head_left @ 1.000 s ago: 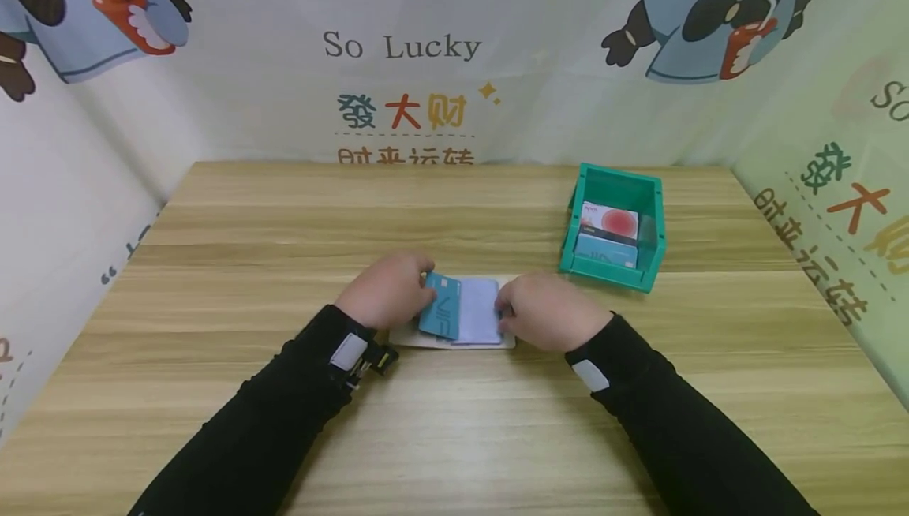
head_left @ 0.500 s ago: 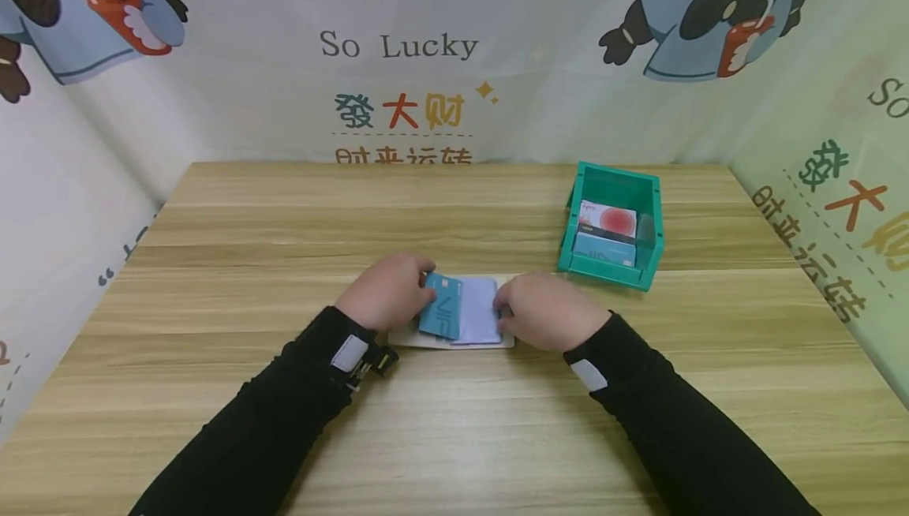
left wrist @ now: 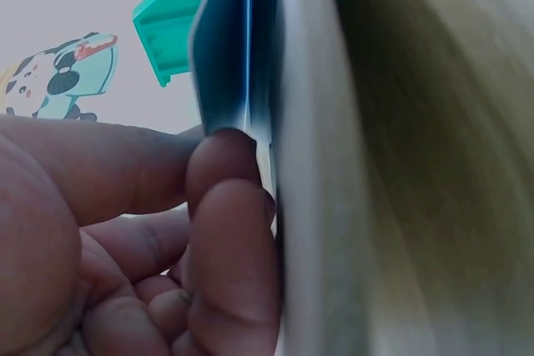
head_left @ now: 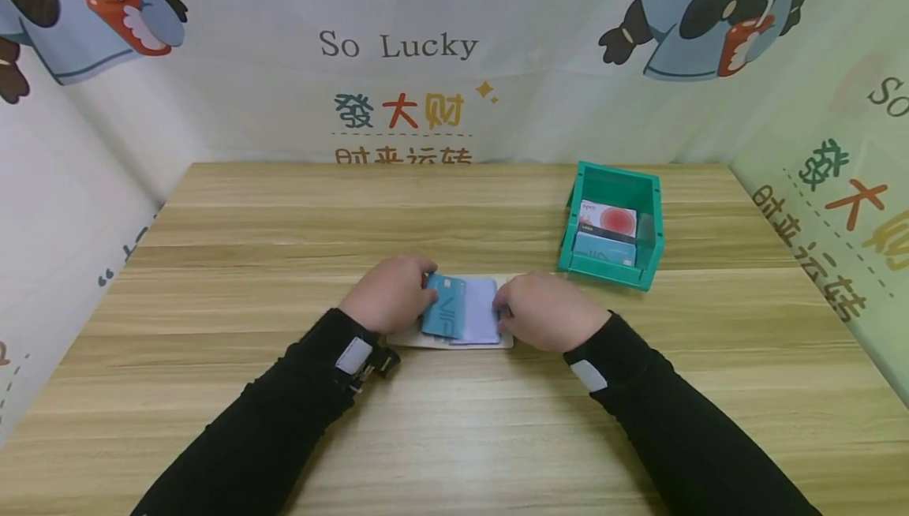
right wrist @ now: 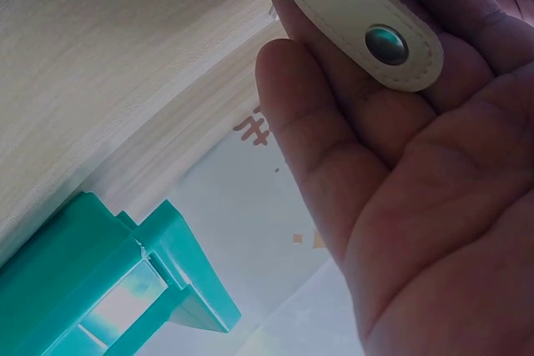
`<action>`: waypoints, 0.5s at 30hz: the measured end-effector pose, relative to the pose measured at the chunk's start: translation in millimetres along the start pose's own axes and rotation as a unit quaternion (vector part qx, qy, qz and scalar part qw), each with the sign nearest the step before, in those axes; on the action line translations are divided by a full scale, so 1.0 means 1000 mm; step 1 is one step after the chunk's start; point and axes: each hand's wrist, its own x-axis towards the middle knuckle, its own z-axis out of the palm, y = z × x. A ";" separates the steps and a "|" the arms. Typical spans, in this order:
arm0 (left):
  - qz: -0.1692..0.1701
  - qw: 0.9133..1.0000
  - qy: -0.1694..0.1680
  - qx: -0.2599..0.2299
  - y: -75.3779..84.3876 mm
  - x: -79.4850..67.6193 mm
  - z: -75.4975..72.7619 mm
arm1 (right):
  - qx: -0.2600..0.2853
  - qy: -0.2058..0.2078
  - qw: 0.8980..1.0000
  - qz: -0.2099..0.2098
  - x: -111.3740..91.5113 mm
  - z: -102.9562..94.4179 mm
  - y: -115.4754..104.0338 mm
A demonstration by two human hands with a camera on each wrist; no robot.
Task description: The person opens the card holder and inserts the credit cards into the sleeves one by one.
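A cream card holder [head_left: 406, 338] lies spread on the table, its pale lilac sleeve pages [head_left: 481, 312] facing up. My left hand [head_left: 389, 293] pinches a blue VIP card [head_left: 444, 307] by its left edge, over the left part of the sleeves. In the left wrist view the blue card [left wrist: 225, 47] stands between thumb and fingers; whether its far edge is inside a sleeve cannot be made out. My right hand [head_left: 550, 311] grips the right edge of the holder. In the right wrist view its cream snap strap [right wrist: 359, 27], with a metal button, lies against the fingers.
A green plastic bin [head_left: 611, 271] stands at the back right of the wooden table [head_left: 454, 437]. Inside it lie a red-and-white card [head_left: 609, 218] and a blue card [head_left: 605, 248]. Printed cloth [head_left: 540, 106] hangs behind and at both sides.
My left hand has shifted slightly right with the blue card, which now covers more of the sleeve pages and sits straighter. The right hand has stayed in place.
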 end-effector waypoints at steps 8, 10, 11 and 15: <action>0.008 1.000 -0.003 -0.011 0.002 0.000 0.001 | -0.009 0.000 1.000 -0.003 0.001 0.001 0.001; 0.010 1.000 -0.007 -0.015 0.003 0.000 0.002 | -0.008 -0.002 1.000 -0.002 0.001 0.001 0.001; 0.011 1.000 -0.010 -0.017 0.003 0.000 0.002 | -0.008 -0.003 1.000 -0.001 0.001 0.001 0.001; 0.011 1.000 -0.015 -0.024 0.004 0.000 0.002 | -0.005 -0.006 1.000 0.004 0.001 0.001 0.000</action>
